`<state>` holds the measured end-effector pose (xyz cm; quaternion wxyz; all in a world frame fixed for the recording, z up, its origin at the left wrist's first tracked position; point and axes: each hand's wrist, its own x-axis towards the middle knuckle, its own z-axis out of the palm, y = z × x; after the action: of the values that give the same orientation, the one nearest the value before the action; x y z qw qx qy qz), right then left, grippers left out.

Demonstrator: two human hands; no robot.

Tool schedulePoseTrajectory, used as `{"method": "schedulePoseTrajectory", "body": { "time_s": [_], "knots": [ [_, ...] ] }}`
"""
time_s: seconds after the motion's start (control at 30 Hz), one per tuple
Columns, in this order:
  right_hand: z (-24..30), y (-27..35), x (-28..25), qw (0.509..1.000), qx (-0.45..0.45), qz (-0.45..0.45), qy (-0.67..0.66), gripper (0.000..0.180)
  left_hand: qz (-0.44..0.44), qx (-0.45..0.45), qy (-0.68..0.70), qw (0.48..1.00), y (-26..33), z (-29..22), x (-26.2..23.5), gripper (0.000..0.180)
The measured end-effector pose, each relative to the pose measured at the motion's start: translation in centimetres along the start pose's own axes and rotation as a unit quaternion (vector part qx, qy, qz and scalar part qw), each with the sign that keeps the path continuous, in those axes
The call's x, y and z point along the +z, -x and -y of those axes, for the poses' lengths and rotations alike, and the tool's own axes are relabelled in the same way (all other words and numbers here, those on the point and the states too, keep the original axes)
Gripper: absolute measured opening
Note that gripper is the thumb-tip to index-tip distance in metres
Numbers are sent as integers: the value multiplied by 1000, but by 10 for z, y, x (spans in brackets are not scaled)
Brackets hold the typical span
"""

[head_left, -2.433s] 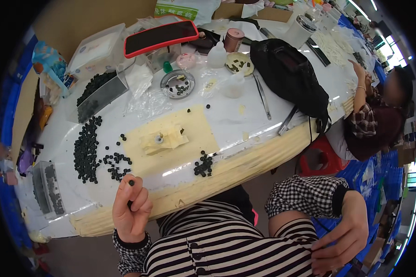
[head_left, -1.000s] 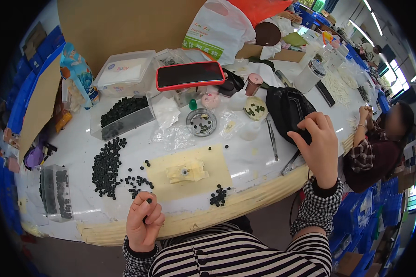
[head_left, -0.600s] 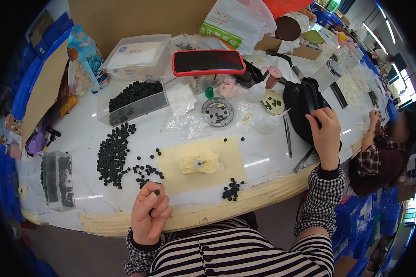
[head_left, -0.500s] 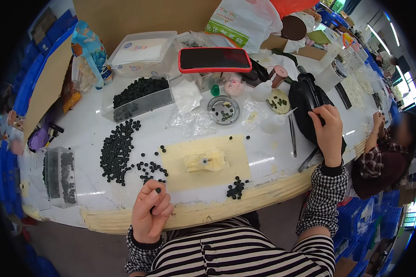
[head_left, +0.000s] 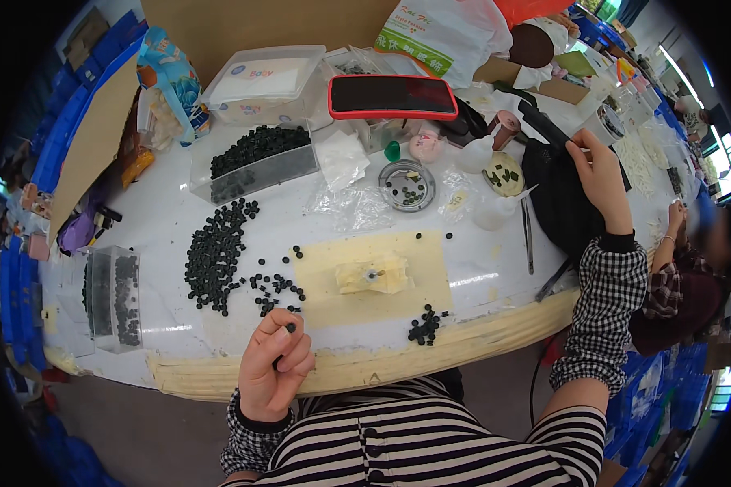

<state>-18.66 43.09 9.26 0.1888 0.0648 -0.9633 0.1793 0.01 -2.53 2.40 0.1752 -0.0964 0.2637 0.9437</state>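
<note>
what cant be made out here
All in the head view:
Small round black bead: far side, hidden by the left hand.
Long black strip: near end, covered by the right hand.
Soft black fabric bundle: contents, if any, hidden by its cloth.
White plastic bag with green band: top, cut off by the upper edge.
Tiny dark pieces in the round clear dish: exact shapes, too small.

Wearer's hands, two (left hand (head_left: 276,364), right hand (head_left: 602,177)); black strip (head_left: 544,123), one; phone (head_left: 394,97), one; squeeze bottles (head_left: 474,157) (head_left: 495,213), two; bead bins (head_left: 299,163) (head_left: 102,294), two; clear dish (head_left: 384,185), one; cream dish (head_left: 513,188), one; tweezers (head_left: 529,239), one pair; green cap (head_left: 392,151), one; pink tin (head_left: 508,123), one. Beads (head_left: 291,328): one at the left fingertips; the heap (head_left: 215,256), too many to count.
</note>
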Motion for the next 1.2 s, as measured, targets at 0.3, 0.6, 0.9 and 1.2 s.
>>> {"method": "schedulePoseTrajectory", "body": {
  "time_s": [0.3,0.6,0.9,1.2],
  "knots": [
    [-29,-24,1,996,-4,34,80,18,-6,-1,-20,1000,6,-2,-3,11],
    [-11,51,-42,989,-21,-21,146,48,-2,-3,2,1000,1,-1,-5,13],
    [28,132,-79,972,177,17,153,40,12,-17,5,1000,-3,2,-3,13],
    [74,124,-137,903,-10,-427,45,23,30,-18,-2,999,-1,5,2,12]
  ]
}}
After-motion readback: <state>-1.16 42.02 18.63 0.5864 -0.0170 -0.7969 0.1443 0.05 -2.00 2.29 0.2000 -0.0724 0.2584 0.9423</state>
